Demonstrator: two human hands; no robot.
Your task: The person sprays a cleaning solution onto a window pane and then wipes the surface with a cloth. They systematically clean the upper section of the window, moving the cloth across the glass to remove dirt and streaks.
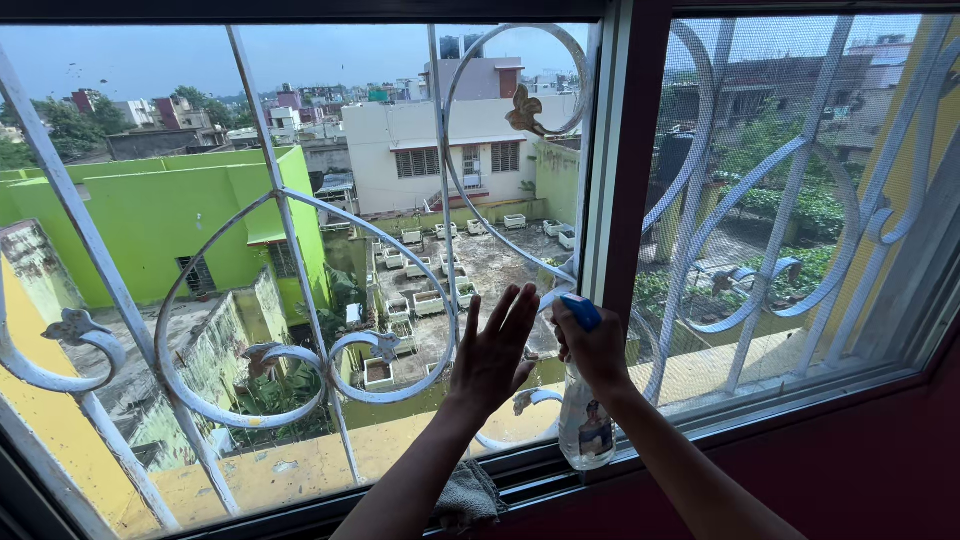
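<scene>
Clear plastic forms the body of the spray bottle [587, 425], which carries a blue nozzle at the top and a label on its lower front. The right hand [592, 350] has its grip closed around the bottle's neck, fingers wrapped at the trigger, and holds the bottle upright just in front of the vertical window frame [612, 200], above the sill. The left hand [492, 352] is fully open, fingers extended upward and close together, palm facing the window pane [300, 150]; whether the palm touches the glass cannot be determined. It holds nothing. The two hands are just beside each other. A grey cloth [468, 497] lies bunched on the sill beneath the left forearm. Behind the glass, a white metal grille [290, 240] with curved scrollwork spans both panes.
</scene>
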